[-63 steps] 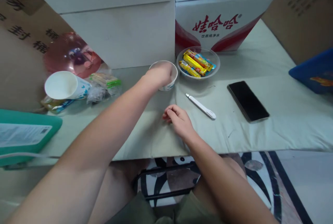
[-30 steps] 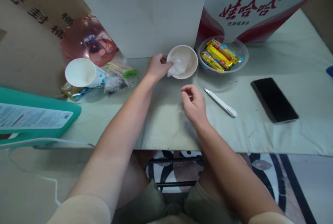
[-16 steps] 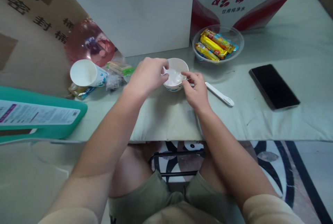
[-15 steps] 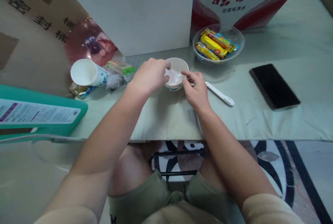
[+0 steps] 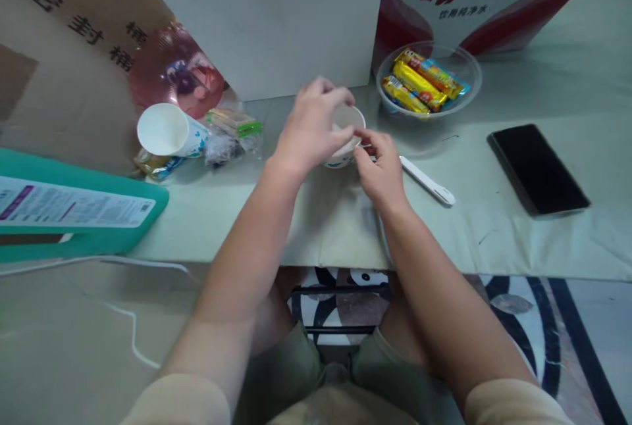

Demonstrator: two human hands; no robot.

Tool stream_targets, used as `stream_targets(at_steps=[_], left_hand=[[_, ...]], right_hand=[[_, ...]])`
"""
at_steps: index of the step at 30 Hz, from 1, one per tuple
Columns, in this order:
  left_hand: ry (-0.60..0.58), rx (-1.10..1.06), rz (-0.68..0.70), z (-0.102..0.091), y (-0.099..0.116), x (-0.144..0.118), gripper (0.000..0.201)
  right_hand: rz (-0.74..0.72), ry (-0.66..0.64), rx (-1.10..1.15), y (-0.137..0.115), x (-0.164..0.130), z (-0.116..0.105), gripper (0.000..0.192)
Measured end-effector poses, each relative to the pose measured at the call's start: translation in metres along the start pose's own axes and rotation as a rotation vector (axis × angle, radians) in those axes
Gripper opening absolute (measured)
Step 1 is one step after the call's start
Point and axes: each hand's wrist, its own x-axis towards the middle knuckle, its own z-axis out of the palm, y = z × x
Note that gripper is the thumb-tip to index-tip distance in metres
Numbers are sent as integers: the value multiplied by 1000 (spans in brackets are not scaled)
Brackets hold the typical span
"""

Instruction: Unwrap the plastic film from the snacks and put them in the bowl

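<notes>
A small white paper cup (image 5: 356,120) with blue print stands on the table in front of me, partly covered by both hands. My left hand (image 5: 316,121) arches over the cup's opening from the left. Its thumb and fingers are apart, and nothing shows between them. On the near right side, my right hand (image 5: 382,168) pinches the cup's rim between thumb and fingers. Most of the cup's inside is hidden. A white plastic stick-like tool (image 5: 428,181) lies just right of my right hand.
A clear bowl (image 5: 471,93) holds several yellow-wrapped snack bars. To the right lies a black phone (image 5: 537,168). At left are a tipped paper cup (image 5: 170,130), small wrapped packets (image 5: 232,124) and a green container (image 5: 153,211). Cardboard (image 5: 93,83) and white boxes (image 5: 276,30) stand behind.
My left hand has moved up and right over the cup, covering more of it. My right hand stays at the rim. The view has shifted slightly.
</notes>
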Motion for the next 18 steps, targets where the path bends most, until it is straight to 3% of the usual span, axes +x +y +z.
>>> stream_targets(at_steps=[3,5,8,10,13,15,18], left_hand=[[294,-80,-125,-11,-42,-26,23],[345,-32,-256,-16,-83,-33,26],[255,102,-411,-29,-139,-26,44],[57,233,-490,-40,-162,-15,57],[-167,391,-499,-55,-168,-4,55],[-159,435,-507,-61,-161,-3,44],[-50,427,-537,-68,-151,-6,35]], right_hand=[[-8,47,4,5,-2,5,46],[-22,54,-1,9,-4,7,51],[-44,21,-32,17,-7,7,56],[-57,12,-48,21,-8,7,56],[-63,24,-44,24,-7,9,56],[-46,24,-37,22,-6,10,55],[14,18,-19,16,-7,12,54]])
